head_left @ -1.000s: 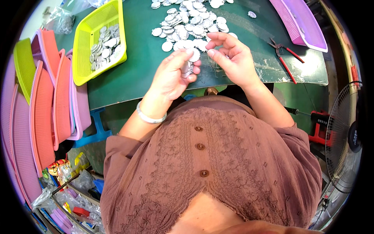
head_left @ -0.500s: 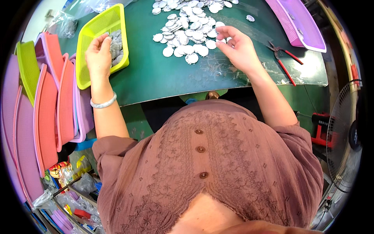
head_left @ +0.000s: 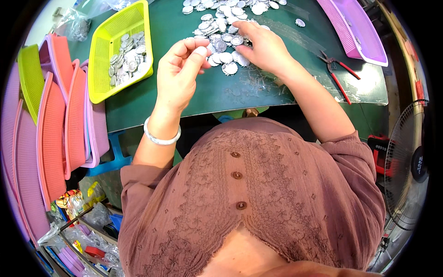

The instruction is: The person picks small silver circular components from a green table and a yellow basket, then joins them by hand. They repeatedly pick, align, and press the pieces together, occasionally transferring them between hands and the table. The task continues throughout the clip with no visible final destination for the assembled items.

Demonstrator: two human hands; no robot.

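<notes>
A loose pile of silvery round scalloped metal discs lies on the green tabletop. My right hand is over the pile's right side, thumb and fingers apart, the fingertips down among the discs. At the pile's left edge is my left hand, with its fingers curled and the thumb pressed to the index finger; whatever it may pinch is too small or hidden. Left of it stands a yellow-green plastic basket, partly filled with similar discs.
Red-handled pliers lie at the table's right, near a purple basket. One disc sits apart from the others. Stacked pink and purple baskets stand beyond the table's left edge. A fan is at right.
My left hand has left the yellow-green basket and moved right to the pile, uncovering the discs in the basket. My right hand has shifted left onto the discs, its fingers spreading.
</notes>
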